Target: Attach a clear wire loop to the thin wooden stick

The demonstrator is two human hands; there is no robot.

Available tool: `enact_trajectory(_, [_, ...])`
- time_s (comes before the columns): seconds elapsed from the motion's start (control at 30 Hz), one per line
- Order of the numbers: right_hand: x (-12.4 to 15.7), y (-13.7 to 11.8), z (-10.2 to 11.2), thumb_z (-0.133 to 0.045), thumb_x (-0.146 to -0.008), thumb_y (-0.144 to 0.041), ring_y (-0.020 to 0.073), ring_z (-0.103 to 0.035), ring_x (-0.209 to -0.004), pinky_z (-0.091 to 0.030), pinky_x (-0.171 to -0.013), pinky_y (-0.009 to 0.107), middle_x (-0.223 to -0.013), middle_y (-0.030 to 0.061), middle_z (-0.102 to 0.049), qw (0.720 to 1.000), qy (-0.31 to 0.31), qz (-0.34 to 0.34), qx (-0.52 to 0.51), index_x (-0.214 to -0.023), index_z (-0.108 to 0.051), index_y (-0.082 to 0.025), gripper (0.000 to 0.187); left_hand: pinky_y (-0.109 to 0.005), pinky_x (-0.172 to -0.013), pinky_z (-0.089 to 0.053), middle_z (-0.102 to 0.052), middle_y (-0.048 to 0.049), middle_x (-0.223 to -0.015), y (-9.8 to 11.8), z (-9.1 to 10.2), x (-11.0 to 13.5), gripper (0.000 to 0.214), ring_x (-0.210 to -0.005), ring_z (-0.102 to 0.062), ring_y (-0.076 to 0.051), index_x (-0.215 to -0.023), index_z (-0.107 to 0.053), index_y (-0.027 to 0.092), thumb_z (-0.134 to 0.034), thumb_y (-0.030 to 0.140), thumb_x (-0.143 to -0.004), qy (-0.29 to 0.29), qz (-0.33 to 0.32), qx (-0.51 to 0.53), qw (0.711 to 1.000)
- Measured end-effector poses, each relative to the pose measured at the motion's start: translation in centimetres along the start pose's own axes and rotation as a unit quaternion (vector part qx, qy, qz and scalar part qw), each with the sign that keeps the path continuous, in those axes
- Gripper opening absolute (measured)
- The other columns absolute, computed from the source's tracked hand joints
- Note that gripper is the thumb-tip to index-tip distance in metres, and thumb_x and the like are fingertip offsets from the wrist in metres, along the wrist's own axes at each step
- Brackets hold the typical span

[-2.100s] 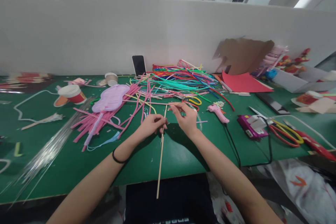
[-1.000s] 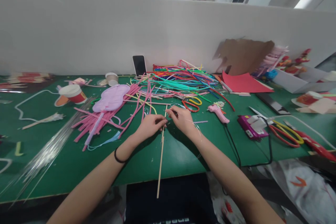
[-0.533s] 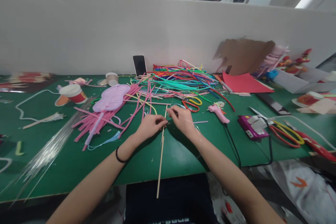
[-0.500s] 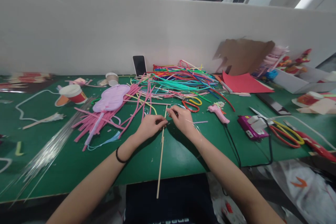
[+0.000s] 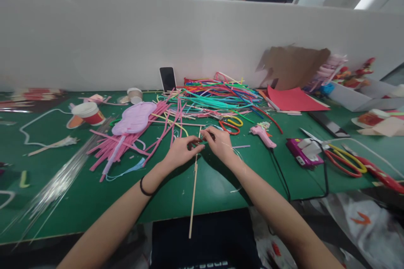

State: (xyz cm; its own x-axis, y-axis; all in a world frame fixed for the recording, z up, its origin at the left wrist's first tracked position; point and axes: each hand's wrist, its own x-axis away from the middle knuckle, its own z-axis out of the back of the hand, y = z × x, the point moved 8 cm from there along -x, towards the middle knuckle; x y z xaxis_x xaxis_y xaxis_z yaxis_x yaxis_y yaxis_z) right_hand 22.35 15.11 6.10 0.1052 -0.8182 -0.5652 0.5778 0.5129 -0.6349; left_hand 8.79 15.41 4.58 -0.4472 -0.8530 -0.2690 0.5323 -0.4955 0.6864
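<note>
A thin wooden stick (image 5: 192,193) lies across the green table (image 5: 78,193) and sticks out over its near edge. My left hand (image 5: 180,152) pinches the stick near its far end. My right hand (image 5: 220,143) is closed in a pinch right beside it, on a thin clear strand that trails back over my wrist. The two hands almost touch at the stick's far end. Just behind them lies a pile of pink strips (image 5: 126,143) and a heap of coloured strips (image 5: 217,94).
A pink glue gun (image 5: 261,134) with a black cord, a purple tool (image 5: 303,153) and red and yellow scissors (image 5: 344,162) lie to the right. A paper cup (image 5: 85,113), a phone (image 5: 167,79) against the white partition, and clear rods (image 5: 53,185) are on the left. A person stands beyond the partition.
My right hand came down and in from a raised, looser pose to a pinch against the left hand at the stick. The person behind the partition moved right.
</note>
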Motion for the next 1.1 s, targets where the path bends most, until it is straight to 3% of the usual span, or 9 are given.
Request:
enact_trajectory(0.17, [0.1, 0.1, -0.4, -0.049, -0.099, -0.045, 0.0138, -0.06, -0.059, -0.04, -0.061, 0.024, -0.068, 0.0009, -0.069, 1.0, -0.014, -0.005, 0.015, -0.079, -0.066, -0.021, 0.035, -0.025, -0.065, -0.045, -0.075, -0.0008, -0.074, -0.1, -0.2, 0.1, 0.02, -0.063, -0.064, -0.015, -0.088, -0.073, 0.019, -0.058, 0.032, -0.09, -0.015, -0.01, -0.009, 1.0])
enact_trajectory(0.3, [0.1, -0.1, -0.4, -0.05, -0.098, -0.043, 0.0145, -0.062, -0.061, -0.041, -0.062, 0.024, -0.069, 0.0011, -0.07, 1.0, -0.014, -0.006, -0.001, -0.078, -0.066, -0.022, 0.034, -0.027, -0.067, -0.045, -0.076, -0.0042, -0.086, 0.0, 0.0, 0.1, 0.019, -0.071, -0.066, -0.018, -0.088, -0.073, 0.02, -0.059, 0.033, -0.089, 0.013, -0.013, -0.044, 0.999])
enact_trajectory(0.43, [-0.1, 0.1, 0.3, -0.054, -0.095, -0.044, 0.0155, -0.065, -0.06, -0.046, -0.063, 0.025, -0.065, 0.0006, -0.07, 0.997, 0.013, -0.042, -0.065, -0.076, -0.066, -0.022, 0.032, -0.026, -0.059, -0.046, -0.076, -0.0052, -0.085, 0.1, -0.5, 0.1, 0.028, -0.066, -0.066, -0.017, -0.092, -0.07, 0.018, -0.06, 0.044, -0.088, -0.027, 0.039, 0.105, 0.993])
enact_trajectory(0.57, [-0.2, 0.1, 0.8, -0.055, -0.093, -0.046, 0.0158, -0.064, -0.06, -0.048, -0.061, 0.026, -0.065, 0.0003, -0.069, 0.989, 0.035, -0.074, -0.126, -0.077, -0.066, -0.022, 0.031, -0.023, -0.048, -0.043, -0.075, -0.0091, -0.09, 0.2, -0.8, 0.2, 0.037, -0.062, -0.066, -0.015, -0.099, -0.07, 0.015, -0.06, 0.049, -0.086, -0.067, 0.083, 0.273, 0.956])
enact_trajectory(0.87, [-0.2, -0.1, 0.4, -0.06, -0.09, -0.042, 0.0161, -0.066, -0.06, -0.05, -0.061, 0.026, -0.064, 0.0003, -0.069, 0.98, 0.025, -0.083, -0.178, -0.075, -0.066, -0.021, 0.027, -0.031, -0.069, -0.055, -0.077, -0.0089, -0.088, -1.0, -0.5, -0.1, 0.034, -0.073, -0.069, -0.02, -0.088, -0.077, 0.014, -0.077, 0.044, -0.072, -0.007, 0.094, 0.279, 0.956])
enact_trajectory(0.97, [-0.3, 0.0, 0.3, -0.059, -0.09, -0.043, 0.0162, -0.066, -0.06, -0.051, -0.061, 0.027, -0.064, 0.0003, -0.069, 0.979, 0.019, -0.088, -0.181, -0.075, -0.067, -0.022, 0.027, -0.027, -0.062, -0.052, -0.077, -0.0078, -0.083, -1.0, -0.4, -0.1, 0.033, -0.065, -0.066, -0.017, -0.086, -0.077, 0.014, -0.078, 0.044, -0.071, -0.007, 0.097, 0.255, 0.962])
enact_trajectory(1.1, [-0.3, 0.1, 0.5, -0.059, -0.089, -0.044, 0.0159, -0.066, -0.061, -0.051, -0.059, 0.026, -0.065, 0.0004, -0.069, 0.977, 0.018, -0.095, -0.191, -0.075, -0.068, -0.022, 0.028, -0.022, -0.051, -0.045, -0.076, -0.0095, -0.081, -0.7, -1.1, 0.1, 0.038, -0.061, -0.065, -0.015, -0.09, -0.074, 0.014, -0.069, 0.051, -0.08, -0.069, 0.117, 0.31, 0.941])
